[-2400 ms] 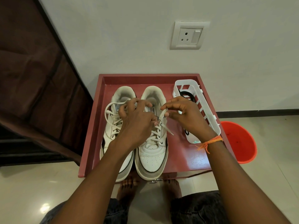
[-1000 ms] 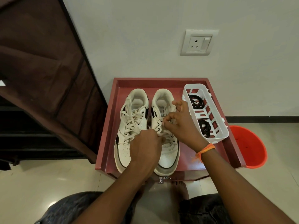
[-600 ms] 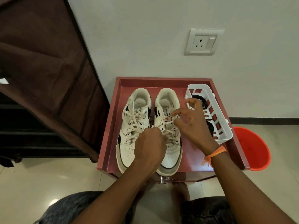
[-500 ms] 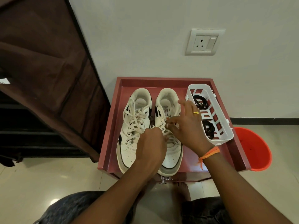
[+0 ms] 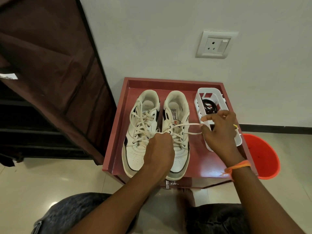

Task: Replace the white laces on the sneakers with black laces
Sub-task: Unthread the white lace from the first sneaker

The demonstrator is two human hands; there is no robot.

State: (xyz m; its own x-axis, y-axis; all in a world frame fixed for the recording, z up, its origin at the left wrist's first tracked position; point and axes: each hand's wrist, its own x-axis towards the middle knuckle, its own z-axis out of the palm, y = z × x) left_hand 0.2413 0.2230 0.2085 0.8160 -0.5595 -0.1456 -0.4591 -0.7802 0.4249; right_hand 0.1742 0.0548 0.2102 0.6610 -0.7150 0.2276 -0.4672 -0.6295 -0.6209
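- Both sneakers sit side by side on the red tray (image 5: 116, 132), toes toward me, so the eyelets face up and are easy to get at. Makes sense for unlacing.
- My left hand (image 5: 158, 149) is clenched down over the middle of the right sneaker (image 5: 177, 125), fingers curled under where I can't see them. My guess is it's pinning the shoe and maybe a bit of lace so nothing slides when I pull. Can't confirm what's actually inside the fist.
- My right hand (image 5: 219, 130) is out to the side, over the white basket (image 5: 200, 93), pinching a loop of the white lace (image 5: 190, 128) between thumb and fingertips. The loop runs taut from the upper eyelets across to the hand, so I'd say it's being drawn out sideways through the holes.
- Left sneaker (image 5: 143, 125) looks fully laced in white, loose ends flopped over the tongue. Untouched so far, I reckon.
- Black laces (image 5: 208, 105) are coiled in the basket, just beside the right shoe, within easy reach for the swap.
- An orange bucket (image 5: 261, 156) sits on the floor past the tray, probably for the old laces, but that's a guess.
- Early days: no black lace is in any shoe yet.
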